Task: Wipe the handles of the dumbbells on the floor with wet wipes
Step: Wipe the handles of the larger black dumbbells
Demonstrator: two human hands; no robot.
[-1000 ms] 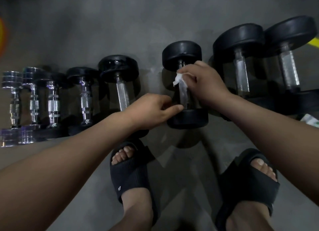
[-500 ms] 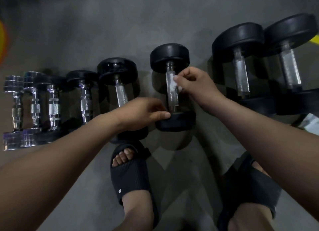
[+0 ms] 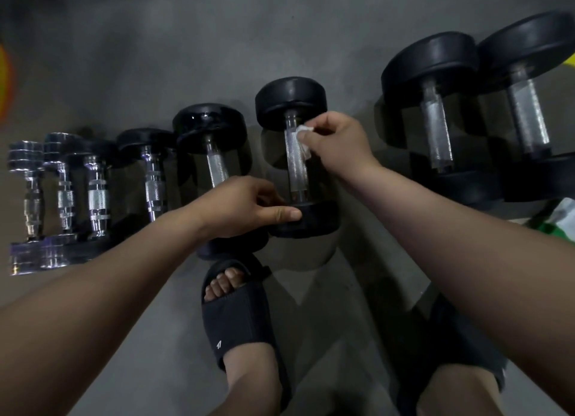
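Wiping step: dumbbell (image 3: 291, 103) at 12 o'clock on the floor (image 3: 155, 73). My right hand (image 3: 337, 149) fingers pinch the wet wipe (image 3: 303, 140) on the handle (image 3: 296, 179), far end; left hand (image 3: 245, 207) grips the near head (image 3: 317, 219). Next, I judge: stroke toward 6 o'clock

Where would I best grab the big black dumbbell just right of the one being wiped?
Probably the knurled metal handle, midway between its round heads, coming from above: it lies flat, the heads hold the bar off the floor, and a neighbouring dumbbell crowds its right side.
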